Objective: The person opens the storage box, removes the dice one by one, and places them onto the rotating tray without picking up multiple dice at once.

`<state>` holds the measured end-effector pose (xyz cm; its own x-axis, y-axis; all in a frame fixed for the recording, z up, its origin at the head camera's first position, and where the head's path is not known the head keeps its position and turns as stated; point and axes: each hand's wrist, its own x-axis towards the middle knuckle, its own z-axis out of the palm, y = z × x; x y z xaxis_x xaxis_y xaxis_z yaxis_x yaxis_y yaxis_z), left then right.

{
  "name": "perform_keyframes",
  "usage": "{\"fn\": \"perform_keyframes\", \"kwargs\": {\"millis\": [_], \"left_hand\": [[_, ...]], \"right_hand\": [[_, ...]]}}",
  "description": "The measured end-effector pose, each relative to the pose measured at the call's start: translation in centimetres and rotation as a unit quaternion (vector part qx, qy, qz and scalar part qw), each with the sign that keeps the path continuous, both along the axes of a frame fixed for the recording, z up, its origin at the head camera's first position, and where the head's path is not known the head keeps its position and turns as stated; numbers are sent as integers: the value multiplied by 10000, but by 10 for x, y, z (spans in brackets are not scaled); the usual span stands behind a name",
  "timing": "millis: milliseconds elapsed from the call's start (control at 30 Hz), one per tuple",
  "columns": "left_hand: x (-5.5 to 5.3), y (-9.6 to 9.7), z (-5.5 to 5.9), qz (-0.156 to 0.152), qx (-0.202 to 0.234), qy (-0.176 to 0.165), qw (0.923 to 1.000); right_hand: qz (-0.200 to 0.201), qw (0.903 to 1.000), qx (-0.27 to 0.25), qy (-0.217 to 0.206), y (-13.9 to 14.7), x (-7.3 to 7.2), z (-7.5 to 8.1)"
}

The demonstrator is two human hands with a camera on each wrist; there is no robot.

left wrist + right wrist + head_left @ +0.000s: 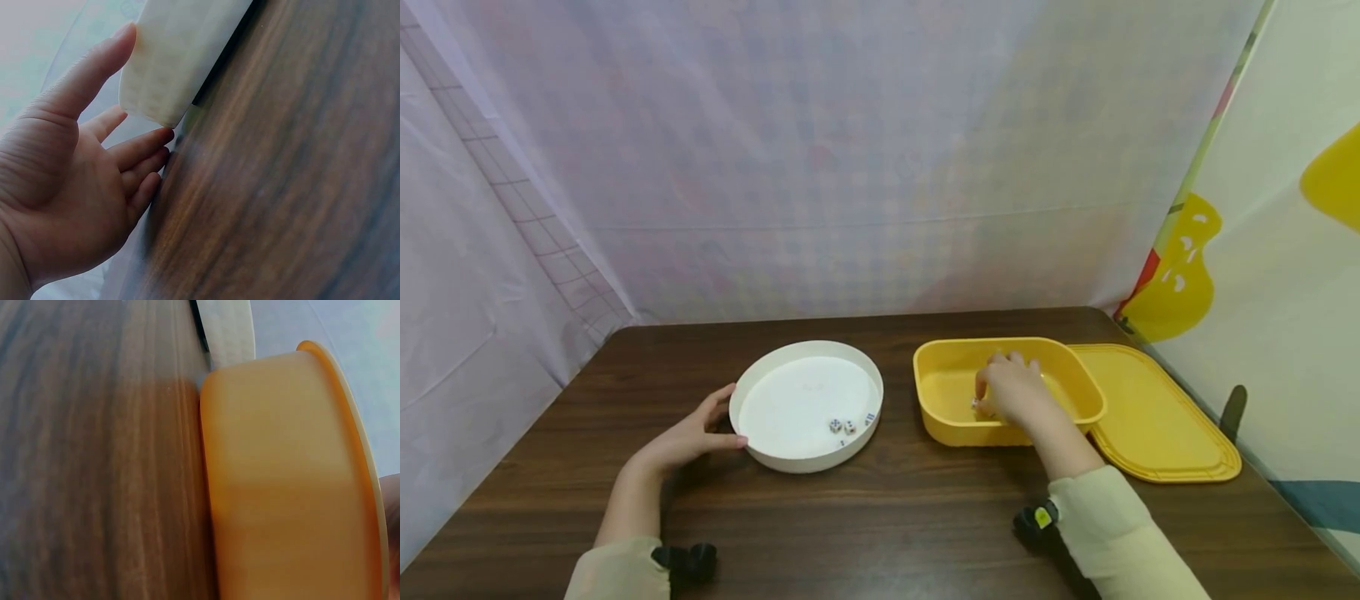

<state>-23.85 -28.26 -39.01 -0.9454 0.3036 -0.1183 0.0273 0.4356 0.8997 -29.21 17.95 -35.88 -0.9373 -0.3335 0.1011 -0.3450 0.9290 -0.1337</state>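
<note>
My left hand (688,435) is at the left side of a round white tray (767,367). Its thumb and fingers are spread along the outer wall and touch it, as the left wrist view shows too. Inside the tray, toward its near right, lie two white dice (842,427) with dark pips. My right hand (1013,390) reaches down into a yellow rectangular container (936,375), fingers bent, with a small white die (976,404) at the fingertips. In the right wrist view the container's wall (281,469) hides nearly all of that hand.
A yellow lid (1157,417) lies flat to the right of the container, partly beneath its edge. The dark wooden table (850,533) runs back to a pale curtain (820,167). Printed cloth (1262,292) hangs along the right side.
</note>
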Motion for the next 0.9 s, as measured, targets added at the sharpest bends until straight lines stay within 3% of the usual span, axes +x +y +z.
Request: {"fn": "perform_keyframes", "kwargs": {"millis": [900], "left_hand": [[0, 0, 0, -52, -32, 44, 10000]], "right_hand": [[-190, 9992, 158, -311, -3, -6, -3]]}}
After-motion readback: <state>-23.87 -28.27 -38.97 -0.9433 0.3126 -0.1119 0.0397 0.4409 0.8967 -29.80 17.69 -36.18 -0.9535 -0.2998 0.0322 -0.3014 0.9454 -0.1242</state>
